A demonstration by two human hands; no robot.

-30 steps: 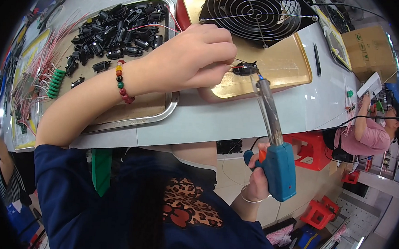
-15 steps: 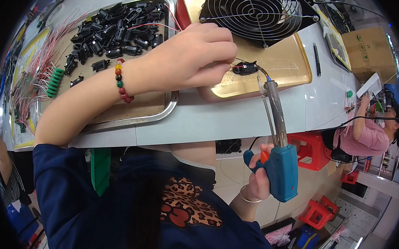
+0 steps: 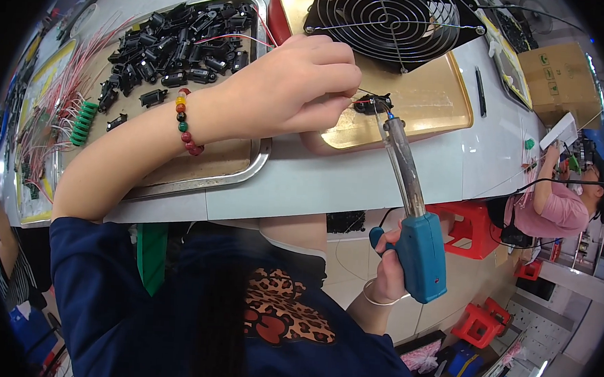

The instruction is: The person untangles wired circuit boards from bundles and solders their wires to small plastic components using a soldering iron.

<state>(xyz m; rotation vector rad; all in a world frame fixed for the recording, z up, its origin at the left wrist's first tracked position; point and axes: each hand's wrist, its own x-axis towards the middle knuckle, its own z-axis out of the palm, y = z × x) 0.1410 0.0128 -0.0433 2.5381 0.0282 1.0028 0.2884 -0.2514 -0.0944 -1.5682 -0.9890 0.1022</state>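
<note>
My left hand reaches over the gold box lid, its fingers pinched on a thin red wire that runs to a small black motor-like part on the lid. Most of the wire is hidden by the fingers. In my right hand is a teal soldering gun, held by its grip below the table edge. Its metal barrel points up and its bent tip meets the black part at the wire's end.
A metal tray of several black parts lies under my left forearm. Red and white wires and a green coil are at far left. A black fan stands behind the lid; a black pen lies right.
The soldering gun has shifted slightly left, bringing its tip from the part's right end onto its wire side. My left hand has hardly moved.
</note>
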